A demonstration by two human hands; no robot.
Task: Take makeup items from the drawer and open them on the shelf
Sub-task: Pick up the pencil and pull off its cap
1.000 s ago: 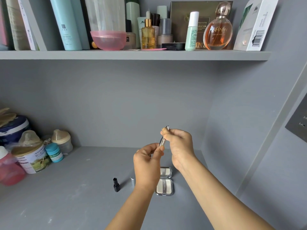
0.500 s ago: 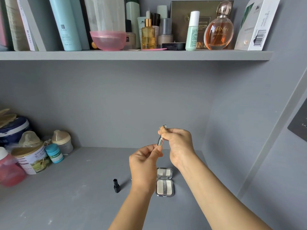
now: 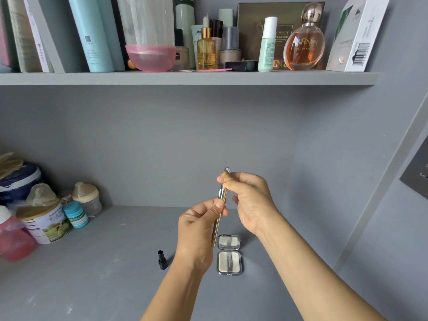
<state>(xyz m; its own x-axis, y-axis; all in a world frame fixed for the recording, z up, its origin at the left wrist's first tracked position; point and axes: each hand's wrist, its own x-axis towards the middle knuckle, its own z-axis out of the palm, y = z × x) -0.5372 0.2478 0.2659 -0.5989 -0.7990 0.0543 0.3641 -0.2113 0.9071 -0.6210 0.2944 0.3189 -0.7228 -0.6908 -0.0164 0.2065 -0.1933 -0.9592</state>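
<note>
I hold a slim gold and silver makeup pen (image 3: 221,197) upright above the grey shelf surface (image 3: 104,274). My right hand (image 3: 250,200) pinches its upper silver end, and my left hand (image 3: 199,225) grips the thin gold lower part. Below my hands an open compact (image 3: 229,256) lies flat, showing pale powder and its mirror lid. A small black lipstick base (image 3: 162,259) stands to the left of my left wrist. The drawer is out of view.
Tins, jars and a pink bottle (image 3: 14,237) crowd the left of the surface. The upper shelf (image 3: 185,77) carries bottles, a pink bowl (image 3: 150,57), a perfume bottle (image 3: 303,46) and a white box. Grey walls close the back and right.
My hands have drawn apart along the pen, so more of its gold lower part shows below my left hand. The compact and the black lipstick base stay put.
</note>
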